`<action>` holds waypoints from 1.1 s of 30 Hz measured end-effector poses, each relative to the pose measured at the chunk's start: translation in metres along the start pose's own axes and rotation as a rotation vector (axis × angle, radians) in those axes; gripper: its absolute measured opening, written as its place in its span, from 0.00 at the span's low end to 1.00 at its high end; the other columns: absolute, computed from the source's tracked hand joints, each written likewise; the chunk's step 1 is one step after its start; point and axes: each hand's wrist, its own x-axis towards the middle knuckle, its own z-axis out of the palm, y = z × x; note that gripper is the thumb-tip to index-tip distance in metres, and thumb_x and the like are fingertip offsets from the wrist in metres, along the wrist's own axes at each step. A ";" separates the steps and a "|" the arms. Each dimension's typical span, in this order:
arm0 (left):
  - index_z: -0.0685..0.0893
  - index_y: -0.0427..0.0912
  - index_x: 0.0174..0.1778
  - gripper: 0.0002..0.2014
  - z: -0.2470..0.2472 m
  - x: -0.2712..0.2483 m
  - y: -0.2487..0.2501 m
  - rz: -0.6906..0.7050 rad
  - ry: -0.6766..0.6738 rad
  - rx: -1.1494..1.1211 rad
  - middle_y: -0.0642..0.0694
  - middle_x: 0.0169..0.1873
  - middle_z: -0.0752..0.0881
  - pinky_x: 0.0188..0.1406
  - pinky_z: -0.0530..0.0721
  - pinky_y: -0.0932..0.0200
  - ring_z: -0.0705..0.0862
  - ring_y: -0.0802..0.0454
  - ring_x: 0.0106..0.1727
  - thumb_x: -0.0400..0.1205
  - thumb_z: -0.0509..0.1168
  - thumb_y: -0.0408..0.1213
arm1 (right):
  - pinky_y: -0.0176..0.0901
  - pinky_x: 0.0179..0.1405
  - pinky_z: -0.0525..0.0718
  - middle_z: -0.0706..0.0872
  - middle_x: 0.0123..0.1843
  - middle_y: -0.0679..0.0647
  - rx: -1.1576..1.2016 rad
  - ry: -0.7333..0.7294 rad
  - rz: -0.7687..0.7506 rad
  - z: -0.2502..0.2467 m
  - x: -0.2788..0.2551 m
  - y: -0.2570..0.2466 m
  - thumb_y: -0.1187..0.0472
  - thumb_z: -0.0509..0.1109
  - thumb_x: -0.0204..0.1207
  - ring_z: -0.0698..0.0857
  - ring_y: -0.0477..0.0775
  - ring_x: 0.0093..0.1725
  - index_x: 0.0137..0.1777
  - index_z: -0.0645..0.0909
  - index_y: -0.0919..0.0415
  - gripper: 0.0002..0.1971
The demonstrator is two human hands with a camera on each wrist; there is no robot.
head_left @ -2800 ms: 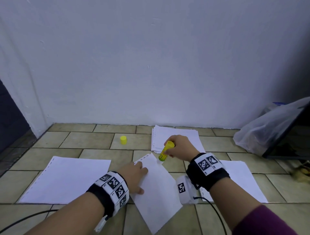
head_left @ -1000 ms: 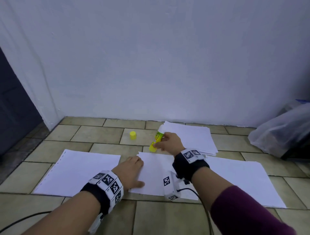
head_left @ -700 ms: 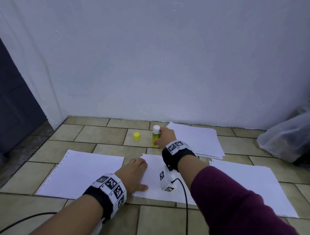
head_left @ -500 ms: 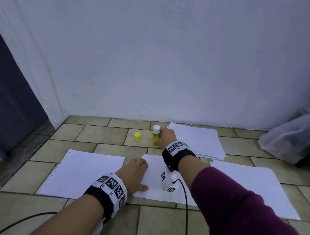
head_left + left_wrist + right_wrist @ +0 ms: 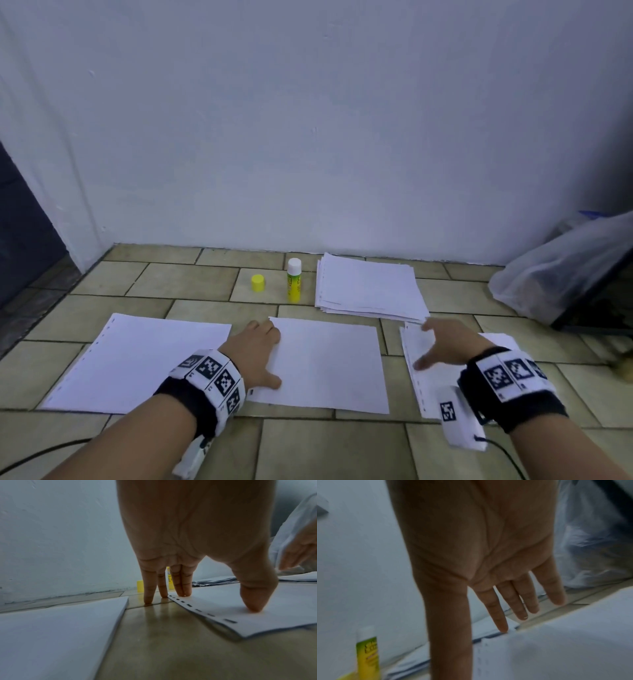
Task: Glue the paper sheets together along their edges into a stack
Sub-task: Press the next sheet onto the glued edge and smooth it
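Pressing flat, the left hand [image 5: 255,346] rests on the middle sheet's [image 5: 329,363] left edge on the floor [image 5: 329,448]; the glue stick [image 5: 294,281] stands uncapped near the wall. Left wrist view: straight fingers [image 5: 184,586] touch paper. Right wrist view: the right hand [image 5: 481,555] hovers spread, holding nothing.

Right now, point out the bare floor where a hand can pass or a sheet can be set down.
Bare tile lies left of the yellow cap, between wall and left sheet, and along the near edge in front of the middle sheet. Only narrow strips separate the sheets. It is crowded around the glue stick, paper pile and right hand.
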 end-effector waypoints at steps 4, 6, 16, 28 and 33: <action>0.65 0.44 0.76 0.34 0.001 -0.004 -0.003 0.043 0.022 0.022 0.50 0.72 0.65 0.67 0.71 0.58 0.62 0.52 0.73 0.78 0.67 0.56 | 0.40 0.69 0.71 0.71 0.75 0.53 -0.007 -0.068 0.054 0.025 -0.013 0.019 0.49 0.84 0.61 0.71 0.53 0.74 0.79 0.57 0.61 0.51; 0.62 0.44 0.78 0.35 0.003 -0.006 -0.004 0.064 0.008 0.023 0.50 0.74 0.64 0.68 0.70 0.58 0.62 0.53 0.75 0.80 0.66 0.56 | 0.38 0.59 0.73 0.76 0.69 0.53 0.035 -0.023 0.072 0.030 -0.014 0.024 0.51 0.85 0.59 0.76 0.52 0.67 0.74 0.60 0.61 0.48; 0.61 0.47 0.81 0.42 0.011 -0.008 -0.007 0.074 -0.001 -0.038 0.51 0.76 0.56 0.72 0.71 0.59 0.60 0.54 0.77 0.75 0.72 0.53 | 0.29 0.26 0.62 0.72 0.32 0.45 0.022 0.283 0.060 0.017 -0.029 0.029 0.65 0.60 0.79 0.79 0.53 0.42 0.36 0.66 0.54 0.12; 0.57 0.47 0.83 0.39 0.014 -0.011 -0.005 0.084 -0.005 -0.012 0.49 0.81 0.58 0.77 0.65 0.54 0.58 0.51 0.80 0.80 0.68 0.52 | 0.44 0.53 0.76 0.81 0.62 0.61 -0.021 0.205 -0.317 0.039 -0.054 -0.131 0.59 0.60 0.80 0.80 0.61 0.62 0.63 0.75 0.63 0.14; 0.61 0.45 0.80 0.38 0.018 -0.011 -0.006 0.077 0.044 -0.028 0.49 0.78 0.64 0.75 0.67 0.52 0.62 0.50 0.78 0.78 0.69 0.53 | 0.49 0.61 0.78 0.79 0.66 0.61 -0.004 0.046 -0.376 0.063 -0.032 -0.156 0.52 0.66 0.79 0.78 0.61 0.64 0.68 0.74 0.63 0.21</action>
